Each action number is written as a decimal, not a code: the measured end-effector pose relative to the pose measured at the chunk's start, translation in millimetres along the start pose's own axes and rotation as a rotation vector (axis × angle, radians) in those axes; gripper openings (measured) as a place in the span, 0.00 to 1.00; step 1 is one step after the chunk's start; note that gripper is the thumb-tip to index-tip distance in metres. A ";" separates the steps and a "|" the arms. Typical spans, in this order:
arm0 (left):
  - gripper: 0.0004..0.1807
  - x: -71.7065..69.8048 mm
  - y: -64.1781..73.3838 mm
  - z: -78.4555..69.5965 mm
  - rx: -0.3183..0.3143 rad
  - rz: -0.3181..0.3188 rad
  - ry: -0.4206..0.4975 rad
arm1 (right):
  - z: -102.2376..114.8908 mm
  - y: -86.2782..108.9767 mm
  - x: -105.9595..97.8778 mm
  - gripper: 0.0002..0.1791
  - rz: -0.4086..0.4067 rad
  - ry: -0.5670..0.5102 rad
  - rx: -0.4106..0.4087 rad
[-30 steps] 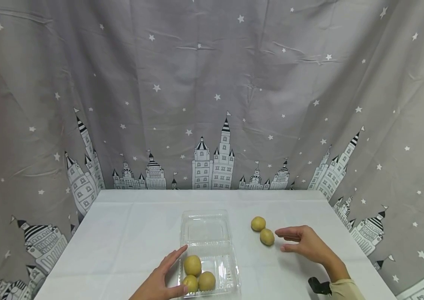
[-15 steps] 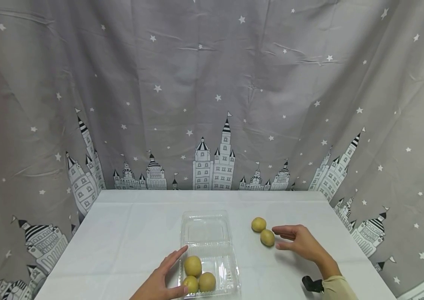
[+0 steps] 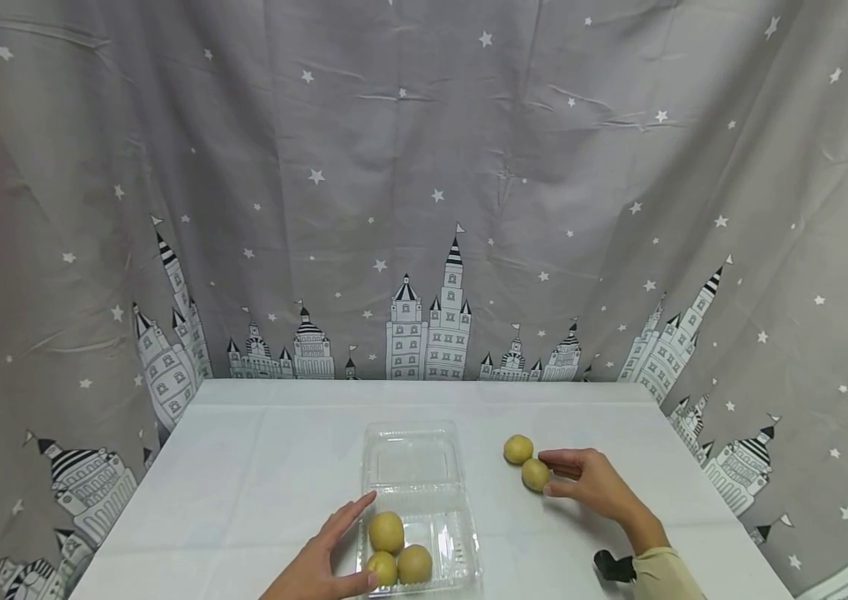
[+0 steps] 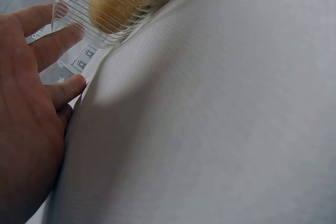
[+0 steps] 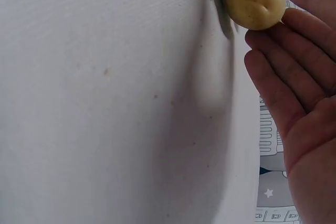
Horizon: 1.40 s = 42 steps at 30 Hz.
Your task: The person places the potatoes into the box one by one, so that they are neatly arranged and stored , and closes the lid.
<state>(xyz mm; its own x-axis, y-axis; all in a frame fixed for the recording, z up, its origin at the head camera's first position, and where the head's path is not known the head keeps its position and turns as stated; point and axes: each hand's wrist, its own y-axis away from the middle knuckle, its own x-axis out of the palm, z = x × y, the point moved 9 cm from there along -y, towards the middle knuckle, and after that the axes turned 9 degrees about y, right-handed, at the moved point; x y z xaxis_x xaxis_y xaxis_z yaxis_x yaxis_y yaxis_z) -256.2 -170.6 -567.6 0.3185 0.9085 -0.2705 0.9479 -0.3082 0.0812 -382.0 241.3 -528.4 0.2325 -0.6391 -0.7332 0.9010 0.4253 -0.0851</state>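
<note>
A clear plastic clamshell box [image 3: 454, 546] lies with its lid laid back. Three round yellow potatoes sit in its left half, one being the upper potato [image 3: 386, 532]. My left hand [image 3: 322, 558] rests along the box's left side, fingers extended and thumb over the front corner; the left wrist view shows its fingertips at the ridged wall [image 4: 100, 35]. On the right, my right hand [image 3: 595, 483] reaches to a potato [image 3: 534, 476] on the table, fingertips and thumb right at its near side. In the right wrist view the fingers are nearly straight beside this potato [image 5: 253, 1].
Another potato [image 3: 518, 449] lies just behind and left of the one at my right hand. A white cloth covers the table [image 3: 266, 467]. Behind it hangs a grey curtain [image 3: 424, 167] with stars and castles. A black device [image 3: 614, 567] shows at the right wrist.
My right hand has moved left, from beside the nearer potato to right at it. The left hand, the box and the potatoes have stayed in place.
</note>
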 end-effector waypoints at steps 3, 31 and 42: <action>0.55 -0.3 0.3 0.3 0.007 0.001 -0.001 | -1.5 -1.6 1.8 0.32 -0.001 0.003 0.008; 0.56 0.7 0.9 0.0 0.033 0.011 0.009 | -1.9 2.2 9.3 0.27 -0.040 0.080 0.069; 0.55 -1.0 2.2 -2.7 0.031 0.000 0.002 | 12.4 21.9 -1.6 0.28 -0.051 0.052 0.071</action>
<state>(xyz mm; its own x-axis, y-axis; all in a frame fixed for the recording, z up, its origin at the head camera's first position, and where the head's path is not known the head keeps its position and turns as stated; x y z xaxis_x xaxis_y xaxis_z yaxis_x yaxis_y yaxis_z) -254.4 -171.4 -564.6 0.3190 0.9089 -0.2687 0.9470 -0.3172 0.0515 -358.1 243.7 -520.7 0.1677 -0.6236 -0.7635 0.9355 0.3450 -0.0763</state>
